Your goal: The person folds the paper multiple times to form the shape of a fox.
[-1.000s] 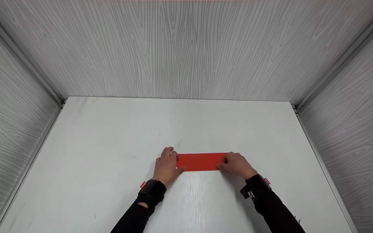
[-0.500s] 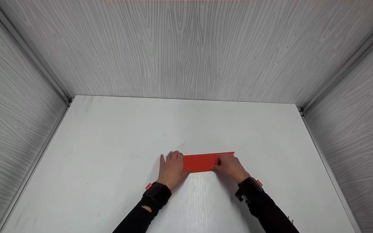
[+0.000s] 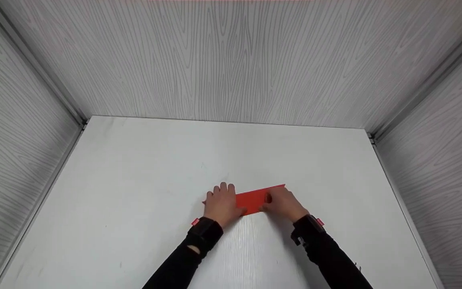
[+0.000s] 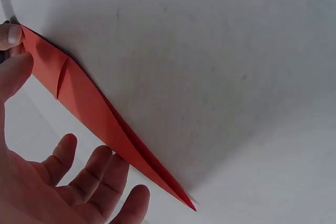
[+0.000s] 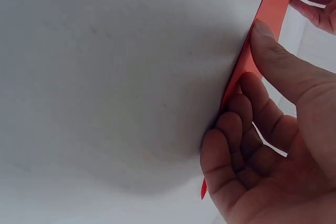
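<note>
A folded strip of red paper (image 3: 251,200) lies on the white table in the head view, its right end angled away from the person. My left hand (image 3: 221,204) rests over its left part, fingers extended past the far edge and thumb at the near edge. In the left wrist view, the paper's layers (image 4: 131,140) gape toward a pointed end, and a short slanting fold crosses it. My right hand (image 3: 284,202) pinches the strip right of the middle. The right thumb (image 5: 270,40) presses its face, with the other fingers curled along it. Both hands cover parts of the paper.
A white tabletop (image 3: 142,168) surrounds the hands. Grey wood-grain panels stand at the back (image 3: 231,60), left (image 3: 14,132) and right (image 3: 443,140). Black sleeves and wrist straps (image 3: 205,233) cover both forearms.
My left hand has slid right along the strip, covering more of its left part. The right hand has shifted left from the right end. The strip has turned, its right end now farther away.
</note>
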`<state>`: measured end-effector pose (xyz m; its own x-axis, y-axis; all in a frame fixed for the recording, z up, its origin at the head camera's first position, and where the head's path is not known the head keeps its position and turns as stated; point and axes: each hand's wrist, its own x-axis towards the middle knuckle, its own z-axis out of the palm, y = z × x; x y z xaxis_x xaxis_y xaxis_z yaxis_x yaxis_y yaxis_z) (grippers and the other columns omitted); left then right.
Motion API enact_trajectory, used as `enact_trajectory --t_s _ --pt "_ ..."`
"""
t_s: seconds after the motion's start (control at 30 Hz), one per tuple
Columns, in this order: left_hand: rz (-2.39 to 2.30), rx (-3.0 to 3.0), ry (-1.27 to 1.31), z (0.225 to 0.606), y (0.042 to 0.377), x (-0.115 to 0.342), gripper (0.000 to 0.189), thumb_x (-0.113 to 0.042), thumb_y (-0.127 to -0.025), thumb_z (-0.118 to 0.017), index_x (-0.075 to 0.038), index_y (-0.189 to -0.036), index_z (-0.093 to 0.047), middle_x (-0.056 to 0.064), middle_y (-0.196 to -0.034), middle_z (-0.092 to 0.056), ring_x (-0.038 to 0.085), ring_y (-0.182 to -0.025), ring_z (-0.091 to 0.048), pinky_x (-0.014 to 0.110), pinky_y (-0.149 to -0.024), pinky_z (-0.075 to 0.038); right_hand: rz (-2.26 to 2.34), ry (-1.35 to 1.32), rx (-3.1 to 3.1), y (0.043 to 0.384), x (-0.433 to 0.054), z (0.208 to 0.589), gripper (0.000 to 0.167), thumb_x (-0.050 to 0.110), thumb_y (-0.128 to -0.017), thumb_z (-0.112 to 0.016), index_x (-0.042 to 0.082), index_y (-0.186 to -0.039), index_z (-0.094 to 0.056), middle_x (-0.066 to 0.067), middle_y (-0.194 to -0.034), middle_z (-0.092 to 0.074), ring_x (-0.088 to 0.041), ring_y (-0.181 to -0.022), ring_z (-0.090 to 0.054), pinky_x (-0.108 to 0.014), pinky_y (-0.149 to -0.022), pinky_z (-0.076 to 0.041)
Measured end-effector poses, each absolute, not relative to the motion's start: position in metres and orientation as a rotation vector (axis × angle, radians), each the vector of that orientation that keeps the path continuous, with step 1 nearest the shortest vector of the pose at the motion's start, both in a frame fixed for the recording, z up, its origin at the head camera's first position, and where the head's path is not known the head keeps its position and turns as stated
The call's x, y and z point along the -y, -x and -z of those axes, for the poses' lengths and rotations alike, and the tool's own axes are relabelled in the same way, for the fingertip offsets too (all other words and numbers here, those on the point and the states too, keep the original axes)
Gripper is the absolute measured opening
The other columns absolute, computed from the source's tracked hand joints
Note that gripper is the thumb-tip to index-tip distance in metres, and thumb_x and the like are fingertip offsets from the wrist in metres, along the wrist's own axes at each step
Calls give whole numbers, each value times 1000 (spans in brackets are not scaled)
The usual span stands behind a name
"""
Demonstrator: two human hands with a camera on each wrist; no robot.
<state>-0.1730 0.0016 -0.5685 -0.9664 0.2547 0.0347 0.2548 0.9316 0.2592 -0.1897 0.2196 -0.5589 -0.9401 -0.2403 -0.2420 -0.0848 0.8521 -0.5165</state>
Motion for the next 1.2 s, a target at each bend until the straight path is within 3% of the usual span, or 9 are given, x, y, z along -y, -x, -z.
enact_trajectory --t_s 0.2,0.4,0.6,0.77,0.97,1.2 --pt "366 3108 399 569 176 -6 69 -54 -81 -82 1 -117 -63 17 -105 -63 33 -99 -60 48 -86 -51 722 225 -2721 191 -219 555 24 16 -86 -85 12 -83 -62 2 -70 -57 -16 -67 -52 -32 -66 -44" --pt "355 3078 475 568 179 -6 59 -49 -83 -83 2 -108 -66 18 -103 -64 33 -100 -60 47 -88 -51 725 232 -2737 191 -217 554 24 15 -86 -86 11 -84 -62 1 -71 -56 -16 -68 -51 -33 -67 -44" --pt "543 3139 492 562 179 -7 40 -37 -83 -86 -4 -90 -65 10 -82 -57 29 -86 -59 45 -79 -51 699 267 -2759 191 -217 555 25 15 -85 -87 9 -88 -63 2 -72 -54 -17 -69 -50 -33 -68 -44" --pt "845 3206 413 558 179 -4 31 -27 -84 -86 -5 -87 -65 3 -70 -55 23 -70 -57 40 -67 -50 652 259 -2783 190 -217 556 26 15 -84 -87 9 -88 -62 0 -73 -55 -18 -70 -51 -33 -68 -44" --pt "1082 3247 288 557 179 2 27 -26 -86 -82 -5 -97 -70 4 -79 -64 23 -75 -61 41 -69 -53 708 196 -2800 187 -218 560 27 22 -85 -87 9 -93 -65 0 -77 -58 -18 -73 -54 -33 -69 -48" --pt "1331 3150 165 555 178 13 29 -30 -90 -80 -5 -101 -70 6 -93 -70 23 -85 -64 40 -72 -55 941 138 -2839 185 -224 557 27 31 -88 -85 12 -86 -65 0 -77 -57 -17 -69 -53 -33 -64 -46"
